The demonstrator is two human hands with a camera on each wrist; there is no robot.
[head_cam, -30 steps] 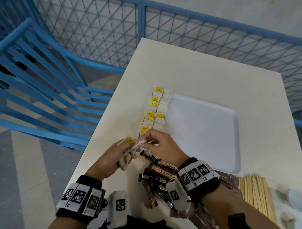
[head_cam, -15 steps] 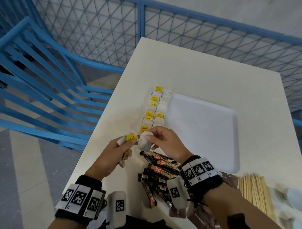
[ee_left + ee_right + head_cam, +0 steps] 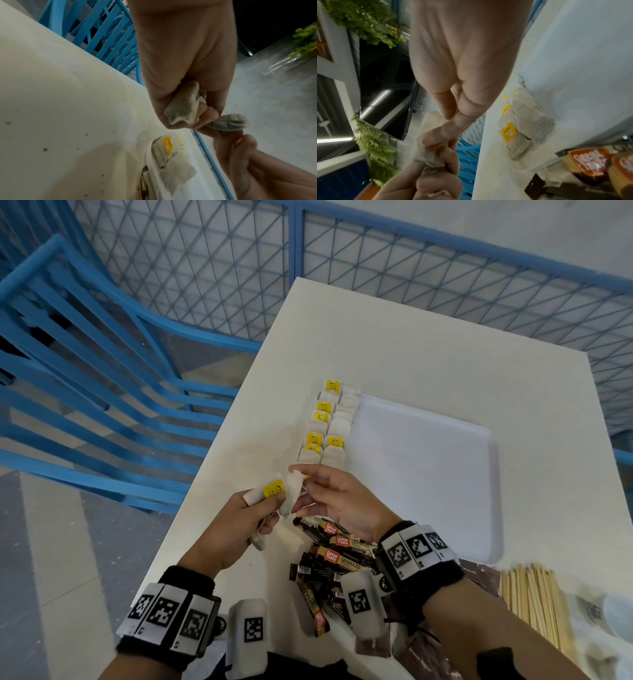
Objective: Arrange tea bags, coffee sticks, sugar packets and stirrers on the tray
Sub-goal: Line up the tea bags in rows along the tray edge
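Note:
My left hand (image 3: 270,508) grips a small bunch of tea bags (image 3: 183,108), and one yellow tag (image 3: 274,489) shows above its fingers. Close on its right, my right hand (image 3: 301,481) pinches one white tea bag (image 3: 293,491) by its top, against the left hand's bunch; the pinch shows in the right wrist view (image 3: 426,152). Both hands hover over the table just before the white tray (image 3: 428,474). A double row of tea bags (image 3: 329,426) lies along the tray's left edge. Coffee sticks (image 3: 332,556) lie heaped under my right wrist.
Wooden stirrers (image 3: 534,604) lie at the near right, with brown packets (image 3: 479,571) beside them. A blue chair (image 3: 102,371) stands left of the white table (image 3: 411,354), and a blue mesh fence (image 3: 376,275) runs behind it.
My right hand has drawn one tea bag out of the left hand's bunch. Both hands have risen a little toward the row of tea bags.

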